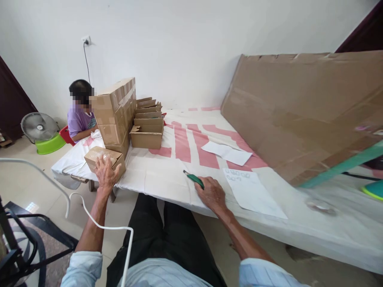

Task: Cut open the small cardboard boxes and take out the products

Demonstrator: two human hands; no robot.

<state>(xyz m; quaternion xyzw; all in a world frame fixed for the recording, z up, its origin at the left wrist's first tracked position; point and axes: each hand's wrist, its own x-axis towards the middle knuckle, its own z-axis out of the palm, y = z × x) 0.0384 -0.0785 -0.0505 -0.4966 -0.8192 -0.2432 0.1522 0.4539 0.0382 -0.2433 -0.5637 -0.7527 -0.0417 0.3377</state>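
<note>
My left hand (107, 172) lies on a small cardboard box (115, 156) at the table's near left edge. Its fingers are spread over the box's top, with the palm against the near side. In my right hand (212, 194) is a green box cutter (194, 179), its tip pointing up and to the left, just above the table cover. To the right of that hand is a white paper sheet (253, 195) with handwritten marks. Beyond the small box stands a stack of taped cardboard boxes (115, 113), and beside it a row of open cardboard boxes (146, 139).
A large cardboard sheet (302, 107) leans across the right of the table (155, 171). Folded white paper (226, 153) lies mid-table. A person in a purple top (78, 121) sits behind the stack. A white cable (98, 227) crosses by my left arm. A fan (40, 126) stands left.
</note>
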